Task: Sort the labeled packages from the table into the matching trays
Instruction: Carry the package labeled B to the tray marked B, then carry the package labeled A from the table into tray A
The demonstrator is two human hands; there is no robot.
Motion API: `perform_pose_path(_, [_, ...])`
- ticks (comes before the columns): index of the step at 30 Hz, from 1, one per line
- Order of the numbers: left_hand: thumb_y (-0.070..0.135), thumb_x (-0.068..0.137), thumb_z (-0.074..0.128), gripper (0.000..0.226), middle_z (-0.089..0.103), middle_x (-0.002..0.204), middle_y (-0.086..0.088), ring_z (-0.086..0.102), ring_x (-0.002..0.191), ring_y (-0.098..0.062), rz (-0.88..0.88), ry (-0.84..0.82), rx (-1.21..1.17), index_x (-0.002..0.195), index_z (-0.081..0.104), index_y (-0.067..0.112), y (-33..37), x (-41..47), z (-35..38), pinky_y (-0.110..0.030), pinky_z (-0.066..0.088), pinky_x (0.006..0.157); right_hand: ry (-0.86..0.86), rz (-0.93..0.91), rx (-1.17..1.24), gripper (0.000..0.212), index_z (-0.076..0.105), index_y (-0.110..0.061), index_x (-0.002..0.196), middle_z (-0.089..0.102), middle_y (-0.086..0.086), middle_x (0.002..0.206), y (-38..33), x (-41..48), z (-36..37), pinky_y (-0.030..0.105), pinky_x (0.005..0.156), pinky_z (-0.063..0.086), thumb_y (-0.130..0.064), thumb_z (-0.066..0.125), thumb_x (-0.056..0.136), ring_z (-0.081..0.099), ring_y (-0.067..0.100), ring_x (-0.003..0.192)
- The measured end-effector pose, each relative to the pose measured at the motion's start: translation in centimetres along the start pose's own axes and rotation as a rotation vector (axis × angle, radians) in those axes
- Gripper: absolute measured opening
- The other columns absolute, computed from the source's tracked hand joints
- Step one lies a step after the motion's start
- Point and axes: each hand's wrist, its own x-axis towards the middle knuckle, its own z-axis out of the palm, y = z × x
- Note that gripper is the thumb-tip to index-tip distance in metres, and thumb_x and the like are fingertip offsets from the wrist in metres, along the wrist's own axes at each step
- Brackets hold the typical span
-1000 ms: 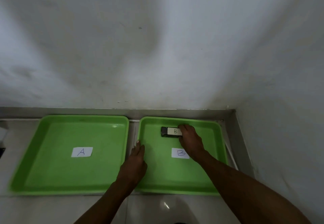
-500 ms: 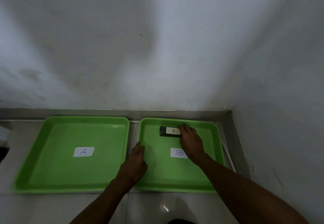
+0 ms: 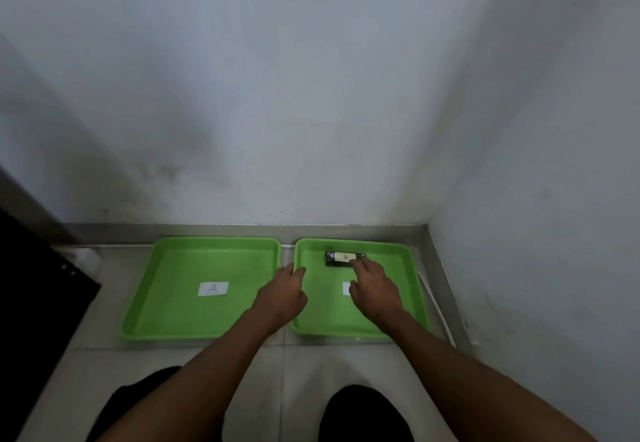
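Note:
Two green trays lie side by side against the wall. The left tray (image 3: 166, 296) carries a paper label A (image 3: 213, 289). In the right tray (image 3: 412, 289), near its far edge, lies a small dark package (image 3: 337, 258) with a cream label marked B. My right hand (image 3: 375, 289) hovers over this tray, fingertips touching the package's right end, and covers most of the tray's own label (image 3: 346, 288). My left hand (image 3: 282, 298) rests on the right tray's left rim, fingers loosely spread, holding nothing.
The trays sit on a tiled surface in a corner, with a metal ledge (image 3: 436, 268) along the back and right walls. A black object (image 3: 38, 279) stands at the left edge. Dark shapes (image 3: 363, 414) lie below my arms.
The view has pulled back and tilted down. My right hand has drawn back slightly from the B package, which stays in the right tray; the left hand holds its place on the rim.

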Motion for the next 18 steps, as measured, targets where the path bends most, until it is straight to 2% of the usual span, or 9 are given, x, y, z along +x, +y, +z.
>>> perform_pose_path(4, [0.013,0.094,0.047,0.058,0.031,0.155,-0.019,0.026,0.146,-0.033,0.011,0.001,0.018,0.149,0.03,0.007,0.5,-3.4,-4.3,-0.051,0.041,0.108,0.043,-0.023,0.009,0.047,0.045,-0.012,0.135,0.045,0.013,0.143,-3.3,-2.2,-4.4,0.042,0.086,0.052,-0.013,0.054,0.089,0.041,0.029,0.129])
perform_pose_path(8, [0.007,0.091,0.045,0.057,0.029,0.156,-0.02,0.026,0.146,-0.036,-0.023,-0.01,-0.004,0.147,0.033,0.005,2.7,-8.0,-11.0,-0.053,0.04,0.108,0.022,-0.055,0.004,0.049,0.043,-0.012,0.137,0.042,0.015,0.146,-7.6,-5.0,-11.9,0.042,0.092,0.049,-0.014,0.054,0.09,0.038,0.03,0.134])
perform_pose_path(14, [0.009,0.095,0.046,0.058,0.023,0.16,-0.02,0.024,0.148,-0.033,-0.053,-0.035,-0.065,0.15,0.029,0.008,9.6,-19.0,-25.8,-0.052,0.037,0.111,-0.049,-0.057,0.029,0.051,0.039,-0.011,0.141,0.037,0.015,0.151,-15.3,-10.6,-29.0,0.042,0.101,0.044,-0.017,0.053,0.092,0.034,0.03,0.139])
perform_pose_path(18, [0.016,0.096,0.048,0.057,0.023,0.161,-0.014,0.029,0.147,-0.031,-0.103,-0.009,-0.06,0.15,0.029,0.013,13.2,-26.0,-36.7,-0.05,0.041,0.109,-0.086,-0.087,0.03,0.05,0.04,-0.012,0.14,0.035,0.016,0.153,-20.9,-13.6,-41.1,0.041,0.103,0.041,-0.018,0.052,0.092,0.033,0.031,0.139])
